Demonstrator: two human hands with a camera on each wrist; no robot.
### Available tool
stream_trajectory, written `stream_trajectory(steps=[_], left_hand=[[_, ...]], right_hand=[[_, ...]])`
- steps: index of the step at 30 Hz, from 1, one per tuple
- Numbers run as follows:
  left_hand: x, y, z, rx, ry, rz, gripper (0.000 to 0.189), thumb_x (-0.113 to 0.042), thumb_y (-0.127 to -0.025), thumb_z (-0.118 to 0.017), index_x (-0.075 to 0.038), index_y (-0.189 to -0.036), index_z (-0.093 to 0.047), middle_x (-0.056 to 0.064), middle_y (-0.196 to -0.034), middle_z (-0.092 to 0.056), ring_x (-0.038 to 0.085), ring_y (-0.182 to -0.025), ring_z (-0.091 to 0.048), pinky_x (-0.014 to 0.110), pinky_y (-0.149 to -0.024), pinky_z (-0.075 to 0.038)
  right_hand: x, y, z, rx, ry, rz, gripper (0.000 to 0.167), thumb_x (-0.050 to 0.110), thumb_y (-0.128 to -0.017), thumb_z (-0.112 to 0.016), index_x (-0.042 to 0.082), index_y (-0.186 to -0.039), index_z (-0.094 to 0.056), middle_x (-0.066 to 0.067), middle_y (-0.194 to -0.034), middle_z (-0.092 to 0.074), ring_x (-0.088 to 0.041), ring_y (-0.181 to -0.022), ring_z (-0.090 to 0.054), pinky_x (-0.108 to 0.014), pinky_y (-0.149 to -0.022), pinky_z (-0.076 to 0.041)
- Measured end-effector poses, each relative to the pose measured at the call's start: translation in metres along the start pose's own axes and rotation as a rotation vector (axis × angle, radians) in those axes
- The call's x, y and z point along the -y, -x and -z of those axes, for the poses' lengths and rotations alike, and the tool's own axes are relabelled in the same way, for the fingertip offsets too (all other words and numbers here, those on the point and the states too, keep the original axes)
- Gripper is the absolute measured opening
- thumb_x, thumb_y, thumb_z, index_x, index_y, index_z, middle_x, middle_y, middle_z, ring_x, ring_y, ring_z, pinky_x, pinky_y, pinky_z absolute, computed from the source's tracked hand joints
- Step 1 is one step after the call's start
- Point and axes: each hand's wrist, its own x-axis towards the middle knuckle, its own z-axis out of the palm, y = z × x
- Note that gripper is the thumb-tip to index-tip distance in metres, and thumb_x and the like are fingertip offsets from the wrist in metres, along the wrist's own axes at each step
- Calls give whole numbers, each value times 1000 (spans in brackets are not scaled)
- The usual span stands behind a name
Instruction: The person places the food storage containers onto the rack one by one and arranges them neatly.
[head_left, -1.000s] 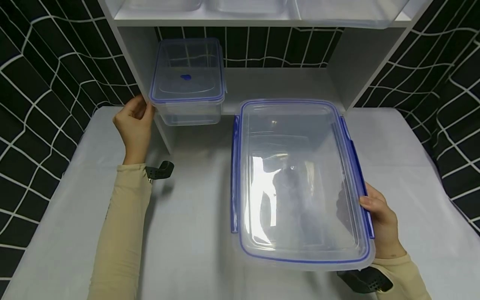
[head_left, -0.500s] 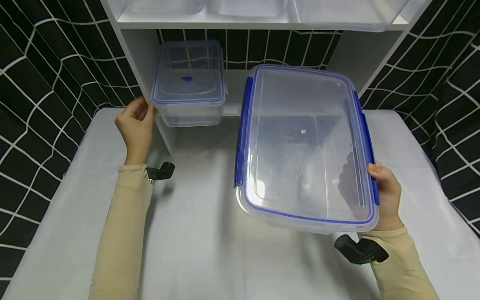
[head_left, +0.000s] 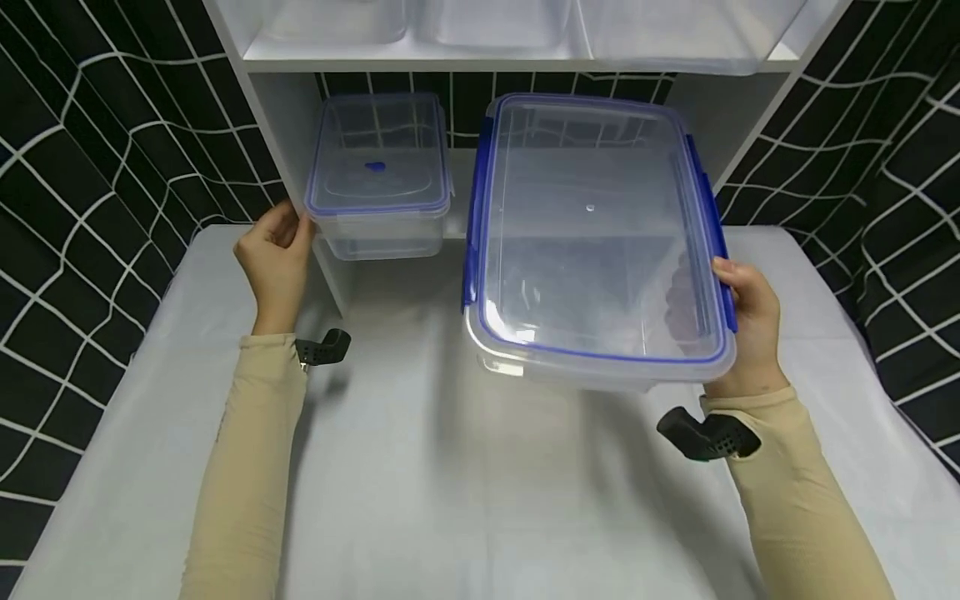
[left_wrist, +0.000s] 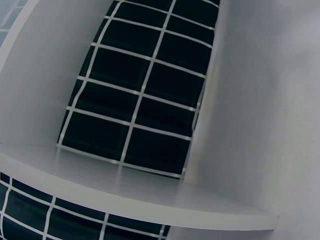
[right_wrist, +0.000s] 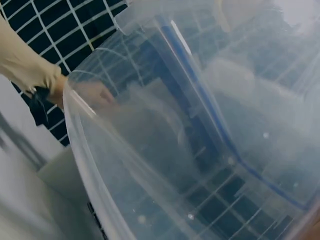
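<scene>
A large clear food storage container with a blue-trimmed lid and blue side latches is held up off the table, in front of the shelf unit. My right hand grips its right side, thumb on the latch edge and the other fingers out of sight beneath. The right wrist view looks through the container's clear wall. At far left, my left hand holds the front edge of the shelf unit's side panel. Just right of that hand, a smaller lidded container sits on the lower shelf, its front overhanging.
Several clear containers stand on the upper shelf. The shelf unit rests on a table with a white cover. Dark cloth with white grid lines hangs around it.
The large container has moved forward and up to the lower shelf's opening, carried by my right hand. My left hand stays at the side panel.
</scene>
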Motion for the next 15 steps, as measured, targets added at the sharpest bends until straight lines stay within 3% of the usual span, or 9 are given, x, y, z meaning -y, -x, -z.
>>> stream_trajectory(steps=[4,8,11,15], left_hand=[[3,1,-1,6,-20,12,20,0,-86,-66,13,-101,-67,22,-100,-68,9,-88,-66,20,-81,-54],[4,1,-2,14,-26,5,21,1,-86,-66,13,-102,-67,23,-101,-67,17,-92,-67,21,-81,-54],[5,1,-1,17,-9,-5,20,-1,-86,-66,11,-103,-68,20,-101,-68,20,-94,-67,21,-82,-54],[4,-1,1,10,16,-20,20,-2,-86,-66,10,-102,-68,20,-101,-68,19,-94,-67,22,-82,-54]], right_hand=[[-4,-26,5,-33,71,28,26,3,-97,-31,-8,-96,-55,-18,-79,-64,-26,-64,-65,-31,-54,-54],[-4,-52,6,-33,123,64,26,3,-98,-31,-9,-97,-54,-18,-82,-64,-24,-66,-65,-30,-56,-55],[1,-71,6,-32,110,29,23,3,-98,-34,-10,-100,-53,-19,-85,-64,-26,-69,-65,-31,-58,-56],[6,-88,4,-91,97,-20,21,6,-98,-42,-8,-110,-53,-20,-96,-64,-29,-79,-65,-34,-64,-57]])
